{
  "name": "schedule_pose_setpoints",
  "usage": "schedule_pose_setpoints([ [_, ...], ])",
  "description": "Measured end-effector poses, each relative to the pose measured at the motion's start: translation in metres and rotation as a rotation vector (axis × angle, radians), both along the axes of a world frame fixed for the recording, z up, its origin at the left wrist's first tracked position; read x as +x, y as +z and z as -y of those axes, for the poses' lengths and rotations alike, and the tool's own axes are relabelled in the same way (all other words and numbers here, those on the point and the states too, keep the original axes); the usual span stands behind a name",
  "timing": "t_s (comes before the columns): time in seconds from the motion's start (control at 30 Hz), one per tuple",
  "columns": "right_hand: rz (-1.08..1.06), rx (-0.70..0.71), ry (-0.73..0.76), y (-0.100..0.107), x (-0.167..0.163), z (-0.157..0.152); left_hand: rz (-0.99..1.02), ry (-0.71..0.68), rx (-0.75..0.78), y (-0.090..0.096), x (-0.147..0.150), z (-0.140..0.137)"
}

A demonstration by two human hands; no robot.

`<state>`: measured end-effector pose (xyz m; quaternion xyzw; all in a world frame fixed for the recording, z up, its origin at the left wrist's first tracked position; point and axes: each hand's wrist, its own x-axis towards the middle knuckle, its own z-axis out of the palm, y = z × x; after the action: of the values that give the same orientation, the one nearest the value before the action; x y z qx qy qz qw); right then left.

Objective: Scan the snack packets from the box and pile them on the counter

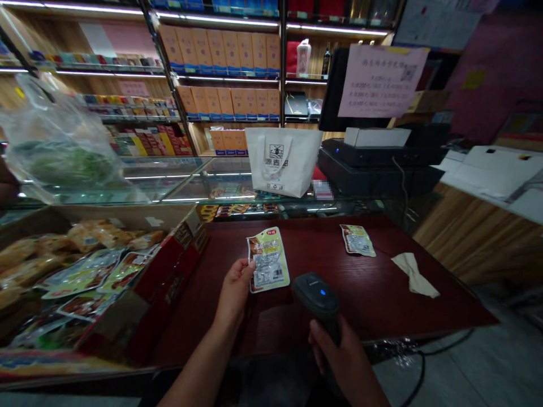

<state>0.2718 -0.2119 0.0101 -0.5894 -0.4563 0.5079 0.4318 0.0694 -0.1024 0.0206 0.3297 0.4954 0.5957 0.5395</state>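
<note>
My left hand (236,288) pinches the left edge of a snack packet (268,263), whose barcode side faces me, above the dark red table (314,316). In my right hand (339,353) is a black barcode scanner (316,295) with a blue light on top; its head points toward the packet, and my fingers wrap its handle. A second, similar packet (357,240) lies flat farther back on the right. To the left stands an open cardboard box (169,282) holding packets (87,274) and bread-like bagged food (102,233).
A crumpled beige cloth or paper (414,274) lies at the right. Behind the table, a white tote bag (282,164) stands on a glass display counter (186,175). A monitor with a pink notice (382,79) is at back right. A plastic bag of greens (63,152) appears at left.
</note>
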Motion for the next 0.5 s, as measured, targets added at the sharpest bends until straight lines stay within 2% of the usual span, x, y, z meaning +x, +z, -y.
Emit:
schedule_pose_setpoints([
  [0.27, -0.009, 0.046, -0.291, -0.011, 0.074, -0.003, -0.023, -0.183, -0.106, -0.025, 0.071, -0.068],
  [0.4, -0.052, 0.069, -0.415, -0.011, 0.098, 0.002, -0.066, -0.255, -0.158, -0.034, 0.116, -0.108],
  [0.5, -0.067, 0.066, -0.442, -0.012, 0.110, 0.006, -0.113, -0.310, -0.201, -0.036, 0.148, -0.133],
])
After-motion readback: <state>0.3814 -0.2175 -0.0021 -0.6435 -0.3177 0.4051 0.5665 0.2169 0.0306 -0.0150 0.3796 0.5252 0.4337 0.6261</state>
